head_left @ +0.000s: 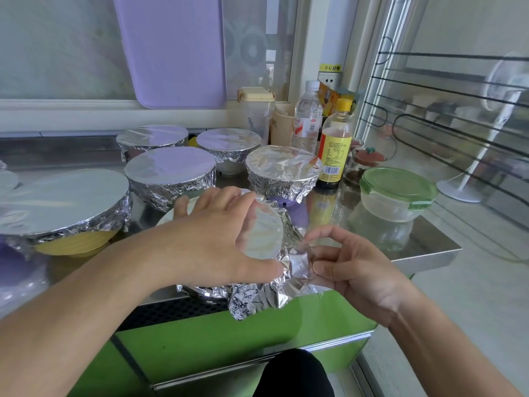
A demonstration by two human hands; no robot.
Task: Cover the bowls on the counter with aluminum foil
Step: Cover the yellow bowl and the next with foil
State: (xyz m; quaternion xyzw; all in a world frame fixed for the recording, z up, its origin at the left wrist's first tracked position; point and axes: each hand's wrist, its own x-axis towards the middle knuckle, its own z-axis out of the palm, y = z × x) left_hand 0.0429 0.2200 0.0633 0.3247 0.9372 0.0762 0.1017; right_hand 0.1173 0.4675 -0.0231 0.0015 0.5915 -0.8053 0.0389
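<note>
The bowl (257,233) sat at the counter's (429,242) front edge, foil (286,270) draped over it. The left hand (217,233) lay flat, fingers spread, pressing the foil on top. The right hand (343,267) pinched a loose flap at the rim. That flap probably wanted folding down tight under the rim while the top stayed pinned, as on the five wrapped bowls (171,173) behind.

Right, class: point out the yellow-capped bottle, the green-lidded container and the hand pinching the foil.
yellow-capped bottle (335,147): head view, on its yellow label.
green-lidded container (398,185): head view, on the middle of its green lid.
right hand (350,270): head view, on the middle of the hand, beside the foil edge (300,263) it pinches.
</note>
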